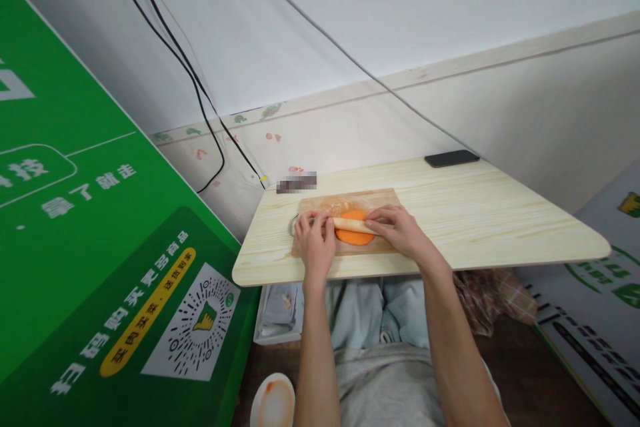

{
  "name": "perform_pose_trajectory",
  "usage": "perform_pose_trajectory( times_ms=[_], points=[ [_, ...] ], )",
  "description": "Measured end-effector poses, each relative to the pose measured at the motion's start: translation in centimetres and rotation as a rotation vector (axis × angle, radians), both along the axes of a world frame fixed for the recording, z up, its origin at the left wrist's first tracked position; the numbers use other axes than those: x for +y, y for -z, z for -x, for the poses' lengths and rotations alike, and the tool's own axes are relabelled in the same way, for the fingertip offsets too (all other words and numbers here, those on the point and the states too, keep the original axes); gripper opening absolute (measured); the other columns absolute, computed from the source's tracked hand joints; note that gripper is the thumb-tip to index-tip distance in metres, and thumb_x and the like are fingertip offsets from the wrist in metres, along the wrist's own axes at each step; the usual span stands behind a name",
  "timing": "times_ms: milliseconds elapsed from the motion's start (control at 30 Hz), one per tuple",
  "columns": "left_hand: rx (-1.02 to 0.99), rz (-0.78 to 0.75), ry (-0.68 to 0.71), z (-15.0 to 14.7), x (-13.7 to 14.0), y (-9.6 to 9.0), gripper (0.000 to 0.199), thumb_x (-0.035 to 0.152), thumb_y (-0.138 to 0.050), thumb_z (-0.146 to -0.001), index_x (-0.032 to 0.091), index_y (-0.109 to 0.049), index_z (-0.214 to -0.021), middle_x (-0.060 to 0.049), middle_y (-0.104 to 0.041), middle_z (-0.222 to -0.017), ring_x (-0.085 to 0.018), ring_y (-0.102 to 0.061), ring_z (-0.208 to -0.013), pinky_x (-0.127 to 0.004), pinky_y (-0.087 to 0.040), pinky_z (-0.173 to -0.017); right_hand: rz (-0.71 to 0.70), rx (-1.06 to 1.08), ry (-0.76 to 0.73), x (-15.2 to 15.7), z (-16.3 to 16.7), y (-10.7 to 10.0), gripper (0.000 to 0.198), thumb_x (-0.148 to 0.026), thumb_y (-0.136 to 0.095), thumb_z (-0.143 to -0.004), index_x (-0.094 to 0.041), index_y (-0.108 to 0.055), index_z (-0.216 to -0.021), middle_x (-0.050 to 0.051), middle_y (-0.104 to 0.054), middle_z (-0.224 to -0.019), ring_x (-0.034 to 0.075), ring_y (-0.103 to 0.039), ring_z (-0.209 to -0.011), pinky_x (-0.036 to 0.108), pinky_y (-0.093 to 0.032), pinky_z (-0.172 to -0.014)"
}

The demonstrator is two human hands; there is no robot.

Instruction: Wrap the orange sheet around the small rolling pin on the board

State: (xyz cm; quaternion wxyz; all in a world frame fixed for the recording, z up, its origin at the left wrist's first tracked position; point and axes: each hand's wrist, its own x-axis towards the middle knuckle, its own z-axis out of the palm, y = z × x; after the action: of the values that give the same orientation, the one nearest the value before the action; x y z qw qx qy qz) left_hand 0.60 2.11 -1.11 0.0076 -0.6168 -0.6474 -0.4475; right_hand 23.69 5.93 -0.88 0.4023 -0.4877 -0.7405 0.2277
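A pale wooden rolling pin [346,224] lies crosswise over a flat, round orange sheet of dough or clay [356,238]. My left hand [316,240] has its fingers closed on the pin's left end. At the right end, my right hand [397,227] grips the pin with thumb and fingers. Beneath them is a wooden cutting board [385,197] with a metal ring handle at its left, partly hidden by my left hand. Something clear and crinkled, perhaps plastic film, shows on the board behind the pin.
The board rests on a light wooden table [500,213] against the wall. A black phone [452,159] lies at the back right. Black cables [200,83] hang at the left, beside a green printed panel [125,247]. Below the table are a white box [278,333] and a stained white oval thing [273,400].
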Motion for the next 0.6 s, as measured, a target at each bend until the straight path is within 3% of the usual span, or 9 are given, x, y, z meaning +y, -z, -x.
perform_pose_trajectory(
  times_ms=[167, 600],
  points=[
    [-0.012, -0.008, -0.001, 0.0, 0.1, 0.1, 0.026, 0.035, -0.059, -0.109, 0.026, -0.084, -0.106, -0.013, -0.071, -0.124, -0.034, -0.058, -0.128, -0.052, -0.047, -0.119, 0.091, 0.092, -0.099, -0.4, 0.1, -0.5, 0.014, -0.038, -0.08, -0.091, -0.026, -0.086, -0.091, 0.007, -0.084, -0.101, 0.028, -0.076, -0.098, 0.04, -0.058, -0.091],
    [-0.062, 0.037, -0.016, 0.1, 0.6, 0.3, 0.019, 0.025, -0.061, -0.103, 0.026, -0.077, -0.092, -0.01, -0.076, -0.111, -0.034, -0.061, -0.119, -0.051, -0.048, -0.114, 0.127, 0.227, -0.218, -1.8, 0.1, -2.3, 0.013, -0.036, -0.084, -0.083, -0.025, -0.091, -0.087, 0.006, -0.075, -0.092, 0.023, -0.07, -0.087, 0.04, -0.057, -0.089]
  ],
)
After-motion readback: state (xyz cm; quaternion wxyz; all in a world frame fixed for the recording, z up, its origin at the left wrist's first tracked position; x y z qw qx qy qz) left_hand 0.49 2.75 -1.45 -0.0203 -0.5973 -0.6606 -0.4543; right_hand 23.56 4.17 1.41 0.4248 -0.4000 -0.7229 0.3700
